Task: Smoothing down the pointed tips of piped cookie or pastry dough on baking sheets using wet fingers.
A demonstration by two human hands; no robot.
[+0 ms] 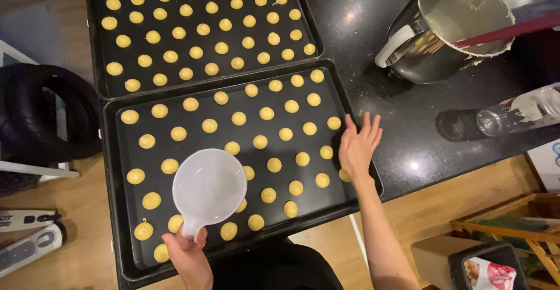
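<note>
A white, translucent round scoop (209, 186) with a short handle hangs level over the near black baking tray (116, 220) — its bowl covers a few of the small yellow dough rounds (267, 113), which sit in rows.

Left hand (188, 255) gripping, right hand (357, 145) flat.

1. A home kitchen is showing here: two black baking trays (116, 150) of piped yellow dough rounds (266, 113) are lying on a speckled black counter (402, 127).
2. A steel mixing bowl (443, 27) is standing at the counter's far right corner, above wooden flooring (87, 249).
</note>
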